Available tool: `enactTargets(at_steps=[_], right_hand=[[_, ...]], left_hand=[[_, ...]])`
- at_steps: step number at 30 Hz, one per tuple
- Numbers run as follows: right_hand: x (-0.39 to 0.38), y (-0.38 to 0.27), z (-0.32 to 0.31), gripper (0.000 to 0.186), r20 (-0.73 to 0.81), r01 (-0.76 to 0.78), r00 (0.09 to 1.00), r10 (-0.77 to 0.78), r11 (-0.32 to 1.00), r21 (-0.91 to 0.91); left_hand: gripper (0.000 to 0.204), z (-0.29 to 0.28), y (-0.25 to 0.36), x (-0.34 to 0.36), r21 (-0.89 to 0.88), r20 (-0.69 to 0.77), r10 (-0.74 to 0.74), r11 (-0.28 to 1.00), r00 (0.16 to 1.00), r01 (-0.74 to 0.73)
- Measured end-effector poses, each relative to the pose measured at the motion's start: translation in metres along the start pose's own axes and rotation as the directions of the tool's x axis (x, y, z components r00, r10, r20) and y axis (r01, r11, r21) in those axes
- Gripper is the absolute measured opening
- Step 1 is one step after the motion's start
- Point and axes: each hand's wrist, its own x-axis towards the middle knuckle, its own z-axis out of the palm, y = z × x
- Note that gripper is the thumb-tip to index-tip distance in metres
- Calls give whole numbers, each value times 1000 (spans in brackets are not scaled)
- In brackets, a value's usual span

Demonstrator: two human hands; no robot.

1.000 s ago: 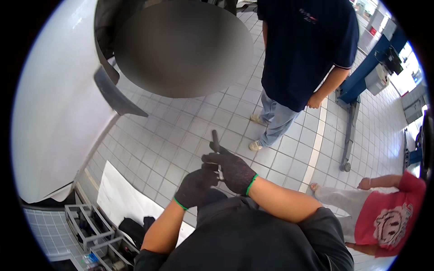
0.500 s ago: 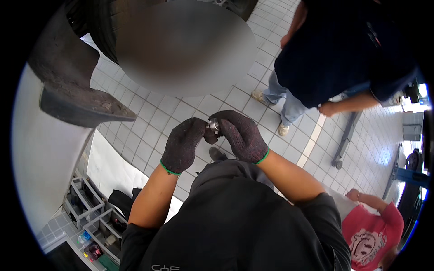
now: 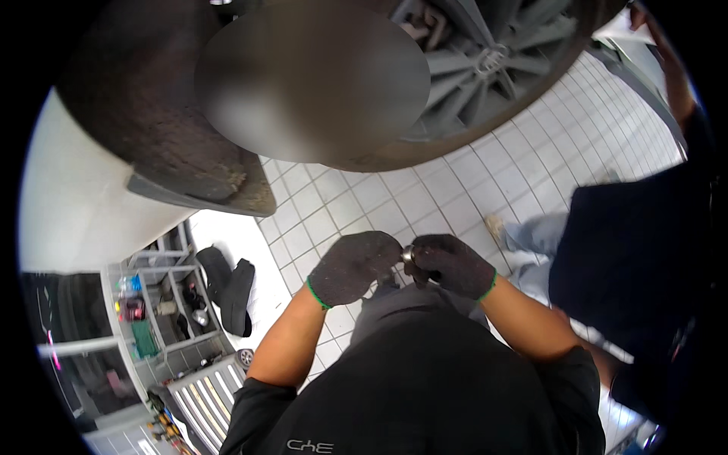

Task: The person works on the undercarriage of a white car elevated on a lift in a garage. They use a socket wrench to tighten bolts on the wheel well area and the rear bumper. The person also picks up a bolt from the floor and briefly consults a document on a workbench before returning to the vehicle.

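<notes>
Both my hands wear dark knit gloves with green cuffs and meet in front of my waist. A small, shiny metal cylinder (image 3: 408, 254) sits between them; its exact kind is too small to make out. My right hand (image 3: 453, 265) is closed, its thumb and fingers pinched on the cylinder. From the other side, my left hand (image 3: 353, 267) is also closed, with its fingertips curled against the metal end. The gloves hide most of the part. Beyond them is a wheel with a multi-spoke rim (image 3: 485, 68), partly covered by a blurred patch.
A dark wheel-arch liner (image 3: 189, 144) and pale body panel (image 3: 64, 189) rise at left. Beneath stand a grey tool cart (image 3: 205, 402) and sectioned trays (image 3: 163, 307). Black pads (image 3: 227, 292) lie on a white sheet. Close on my right, a co-worker in dark clothing (image 3: 622, 280) stands on the tiles.
My view has shifted toward the car, so more of the wheel and the left-side trays show. The co-worker appears nearer the right edge. Both hands stay together at the metal cylinder.
</notes>
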Motion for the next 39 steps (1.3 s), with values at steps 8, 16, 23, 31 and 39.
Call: enactTargets(at_steps=[8,16,23,31,39], right_hand=[[12,13,-25,37,176,-133,975,137,991,-34],[29,-10,14,46,117,-218,969,217,976,-9],[36,4,54,38,105,-161,983,154,985,61],[54,28,68,31,-51,105,991,-126,948,-299],[90,-27,62,49,524,681,652,-547,119,-723]], left_hand=[[15,39,-27,-13,403,-168,384,867,908,-292],[17,30,0,-29,682,-337,314,731,888,1],[7,11,-18,-44,822,-401,606,569,687,-21],[11,-3,-51,-58,665,-436,401,747,806,-11],[17,-12,-25,-76,247,-673,53,956,737,157]])
